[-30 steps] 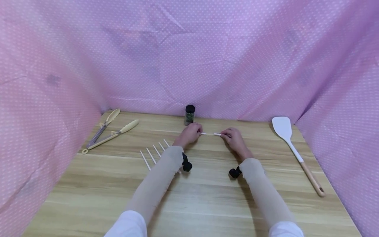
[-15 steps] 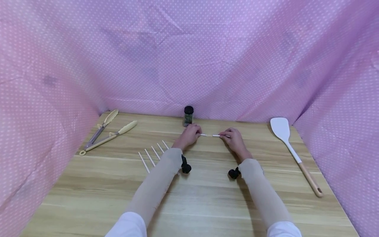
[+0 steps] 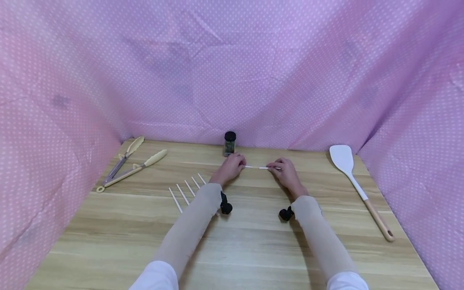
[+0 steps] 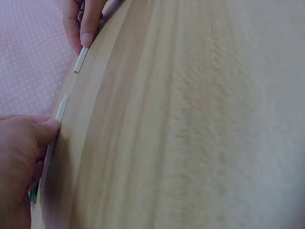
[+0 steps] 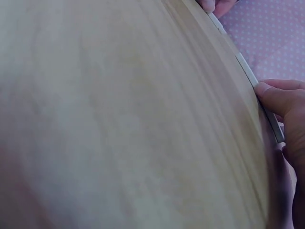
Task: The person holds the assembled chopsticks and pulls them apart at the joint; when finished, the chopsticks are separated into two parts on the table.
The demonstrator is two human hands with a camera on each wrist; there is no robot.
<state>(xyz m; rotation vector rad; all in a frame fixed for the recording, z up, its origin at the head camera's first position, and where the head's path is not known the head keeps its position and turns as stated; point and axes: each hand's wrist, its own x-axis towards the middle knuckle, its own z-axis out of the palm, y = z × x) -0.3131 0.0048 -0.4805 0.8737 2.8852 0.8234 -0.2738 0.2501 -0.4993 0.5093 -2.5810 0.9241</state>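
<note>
My left hand [image 3: 229,167] pinches a thin white stick [image 4: 61,109] between thumb and fingers. The end pointing right is narrower than the rest. Opposite it, my right hand [image 3: 287,175] pinches a second white stick [image 5: 247,71] by its middle, thumb on the near side. The two sticks lie roughly in one line, ends facing, with a small gap between them. Both are held close over the wooden table [image 3: 239,249]. Several more white sticks [image 3: 175,200] lie side by side on the table, partly hidden behind my left forearm.
A small jar with a black lid [image 3: 230,145] stands just behind my left hand. Spread tongs [image 3: 125,175] lie at the back left. Along the right side lies a white spatula [image 3: 341,158] with a wooden handle. Pink dotted cloth [image 3: 232,72] hangs around the table's back and sides.
The gap between the two stick ends has narrowed slightly. Both hands keep their pinch, and the whole head view has shifted a little.
</note>
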